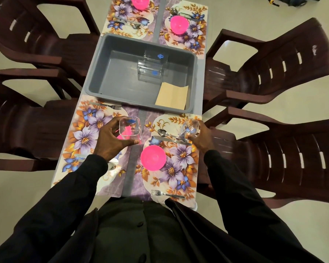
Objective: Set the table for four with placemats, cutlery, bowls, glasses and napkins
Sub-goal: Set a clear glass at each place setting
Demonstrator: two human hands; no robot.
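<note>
Within each hand, a glass

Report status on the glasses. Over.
Left hand grips first glass above near-left placemat; right hand grips second glass beside the knife. Two glasses and napkins wait in the grey tub. Pink bowl sits beneath first glass.

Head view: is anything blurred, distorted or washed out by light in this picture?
In the head view, the wide lens bends the chairs outward near the edges; the right glass, held by the right hand, looks slightly smeared; the left glass in the left hand is sharper; glare whitens the near-left placemat beside the sleeve.
</note>
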